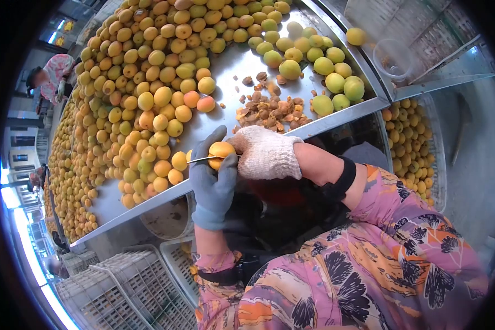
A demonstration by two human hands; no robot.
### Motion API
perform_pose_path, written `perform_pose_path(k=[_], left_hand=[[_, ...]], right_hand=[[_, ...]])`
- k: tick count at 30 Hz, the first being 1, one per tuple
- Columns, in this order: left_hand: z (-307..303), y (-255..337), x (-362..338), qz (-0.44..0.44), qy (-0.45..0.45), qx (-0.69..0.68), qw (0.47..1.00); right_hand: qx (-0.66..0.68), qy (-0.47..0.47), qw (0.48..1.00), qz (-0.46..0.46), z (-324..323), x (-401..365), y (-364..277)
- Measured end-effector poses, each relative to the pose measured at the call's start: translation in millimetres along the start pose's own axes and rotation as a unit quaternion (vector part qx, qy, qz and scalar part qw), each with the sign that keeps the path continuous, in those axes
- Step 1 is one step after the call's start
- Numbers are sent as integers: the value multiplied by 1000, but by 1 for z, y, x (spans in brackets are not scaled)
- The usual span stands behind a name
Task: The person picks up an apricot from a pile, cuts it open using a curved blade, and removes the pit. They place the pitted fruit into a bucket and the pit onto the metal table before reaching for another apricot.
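My left hand [213, 187], in a grey-blue glove, holds a yellow-orange apricot [221, 149] between thumb and fingers at the table's front edge. In a whitish knit glove, my right hand [264, 154] is closed around a tool whose handle is hidden. A thin metal blade [202, 159] lies across the apricot and sticks out to its left. Just beyond my hands, a pile of brown pits [269, 111] rests on the metal table [225, 73]. Many yellow-orange apricots [143, 71] are heaped at the left, and greener ones [323, 66] lie at the right.
The table's raised metal rim [143, 208] runs in front of me. White plastic crates [126, 286] stand below left. A crate of apricots [410, 143] is at the right, below a clear plastic cup [391, 58]. Another person [58, 71] stands at the far left.
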State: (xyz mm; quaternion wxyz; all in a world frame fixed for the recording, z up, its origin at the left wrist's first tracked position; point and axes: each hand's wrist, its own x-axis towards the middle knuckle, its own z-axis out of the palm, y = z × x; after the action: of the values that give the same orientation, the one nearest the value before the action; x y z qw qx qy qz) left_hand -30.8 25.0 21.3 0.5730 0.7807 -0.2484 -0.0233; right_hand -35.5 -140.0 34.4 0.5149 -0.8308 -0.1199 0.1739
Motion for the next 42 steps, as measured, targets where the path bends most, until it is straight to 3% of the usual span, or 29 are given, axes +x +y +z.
perform_pose_path(k=[6, 8, 10, 12, 13, 15, 16, 18, 19, 20, 21, 22, 24, 25, 27, 28, 29, 30, 32, 34, 35, 36, 38, 40, 41, 42], left_hand=[[2, -2, -3, 24, 21, -2, 999], [-1, 1, -3, 53, 25, 60, 996], [1, 4, -3, 33, 38, 26, 998], [0, 6, -2, -53, 44, -82, 994], [-4, 0, -3, -52, 43, -82, 994], [-14, -15, -8, 48, 29, 129, 990], [-15, -15, -7, 49, 30, 131, 990], [-13, -14, -8, -63, 67, 87, 992], [-12, -12, -5, -63, 68, 86, 992], [-11, -10, -1, 31, 69, 171, 982], [-10, -8, 1, 124, 70, 253, 957], [-10, -8, 1, 124, 70, 253, 957], [-9, -7, 0, -116, 49, 6, 992], [-8, -6, -1, -116, 46, 5, 992], [-8, -3, -2, -23, 31, 160, 986], [-6, 1, -1, -21, 31, 159, 987], [-2, 4, 2, -120, 88, -85, 985], [1, 7, 5, -210, 138, -323, 913], [4, 9, 8, -204, 159, -337, 905], [6, 7, 8, -166, 108, -253, 947], [20, 7, 9, -111, 141, -229, 957], [19, 3, 9, -111, 142, -228, 957], [16, -1, 10, -186, 120, -314, 923], [16, -6, 7, -170, 160, -305, 923], [8, -14, 4, -202, 149, -313, 916], [3, -21, 0, -234, 137, -321, 908]], right_hand=[[74, -33, 996, 23, 1, 5, 10], [127, -60, 986, 85, -12, -6, -10], [136, -59, 987, 61, -10, -1, -4], [151, -100, 975, 128, -15, -3, -12], [152, -100, 975, 128, -16, -3, -11], [188, -100, 967, 142, -16, -2, -10], [187, -101, 967, 140, -16, -2, -12], [94, 3, 991, 96, -18, -6, -18], [44, 26, 995, 88, -21, -6, -20], [43, 25, 995, 88, -19, -4, -14], [71, 94, 993, 23, -14, -1, -5], [99, 162, 981, -41, -12, 0, -3], [149, 134, 980, -10, -13, 2, 0], [158, 147, 977, -4, -13, 3, 1], [166, 160, 973, 1, -17, 1, -2], [288, 129, 946, 67, -23, -4, -12], [406, 94, 900, 132, -26, -6, -17], [406, 94, 900, 131, -22, -6, -16], [554, 134, 814, 111, -7, -2, -9], [587, 128, 792, 107, 2, -1, -11], [617, 104, 770, 124, 4, -2, -14], [645, 80, 747, 143, 7, -3, -17], [616, 67, 772, 140, 17, -7, -21], [528, 48, 833, 159, 18, -10, -25], [529, 48, 832, 159, 18, -10, -27], [419, 72, 895, 136, 19, -9, -29]])
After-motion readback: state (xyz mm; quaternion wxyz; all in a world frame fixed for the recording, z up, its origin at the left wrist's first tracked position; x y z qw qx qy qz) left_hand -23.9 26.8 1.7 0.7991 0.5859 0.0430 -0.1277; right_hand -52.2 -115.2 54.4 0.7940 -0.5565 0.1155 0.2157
